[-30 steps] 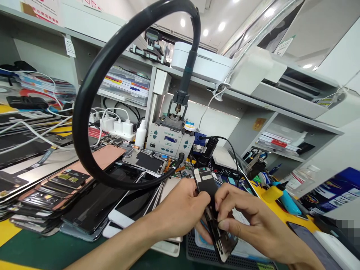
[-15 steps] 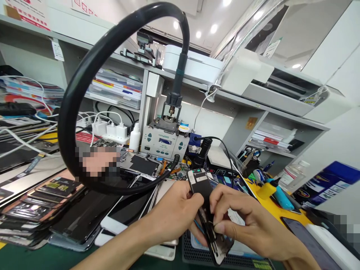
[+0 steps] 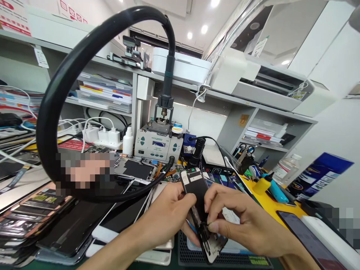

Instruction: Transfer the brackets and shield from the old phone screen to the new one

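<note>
My left hand (image 3: 168,212) is closed around the long edge of a phone screen assembly (image 3: 197,192), thumb on its dark back and fingers beneath. The assembly tilts in the air, its lower end toward me, with bare metal and small parts showing there. Against its lower half, my right hand (image 3: 236,213) pinches thumb and forefinger together at a small dark piece, perhaps a flex cable, too hidden to name. Under both hands lies a black ridged mat (image 3: 194,258), and a light blue and white item shows behind the assembly.
Stacked phone screens and housings (image 3: 81,221) lie to the left. A hot air station (image 3: 157,144) stands behind, its thick black hose (image 3: 46,108) looping across the front left. Bottles (image 3: 277,189), a dark phone (image 3: 303,236) and a white box (image 3: 329,236) sit at the right.
The whole view has shifted, so the bench appears further left. Both hands keep their hold at the phone screen assembly, with only slight finger movement of the right hand.
</note>
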`<state>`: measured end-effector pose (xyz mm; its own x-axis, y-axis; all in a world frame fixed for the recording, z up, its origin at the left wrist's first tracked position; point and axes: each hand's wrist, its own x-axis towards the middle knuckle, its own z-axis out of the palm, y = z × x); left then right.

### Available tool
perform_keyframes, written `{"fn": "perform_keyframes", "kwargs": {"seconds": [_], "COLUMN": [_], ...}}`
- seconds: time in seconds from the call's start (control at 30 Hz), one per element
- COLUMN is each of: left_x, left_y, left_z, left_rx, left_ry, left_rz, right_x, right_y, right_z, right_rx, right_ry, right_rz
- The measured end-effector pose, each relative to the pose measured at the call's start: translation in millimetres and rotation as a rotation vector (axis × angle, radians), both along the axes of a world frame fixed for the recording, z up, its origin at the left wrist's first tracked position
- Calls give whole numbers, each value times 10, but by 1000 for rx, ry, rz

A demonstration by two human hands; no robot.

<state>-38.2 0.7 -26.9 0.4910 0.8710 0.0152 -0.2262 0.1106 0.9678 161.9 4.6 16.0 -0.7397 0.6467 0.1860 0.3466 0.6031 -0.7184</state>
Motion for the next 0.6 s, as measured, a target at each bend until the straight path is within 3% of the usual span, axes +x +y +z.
{"fn": "perform_keyframes", "kwargs": {"seconds": [0.2, 0.33, 0.6], "left_x": [-28, -37, -15], "left_y": [-2, -8, 9], "left_z": [64, 88, -2], "left_rx": [-78, -25, 53], "left_ry": [-52, -20, 62], "left_rz": [0, -54, 0], "right_x": [-37, -59, -86], "right_y": [12, 1, -37], "right_z": [-22, -28, -54], "right_rx": [16, 29, 118], "right_ry": [57, 51, 28], "right_rz": [-44, -80, -74]}}
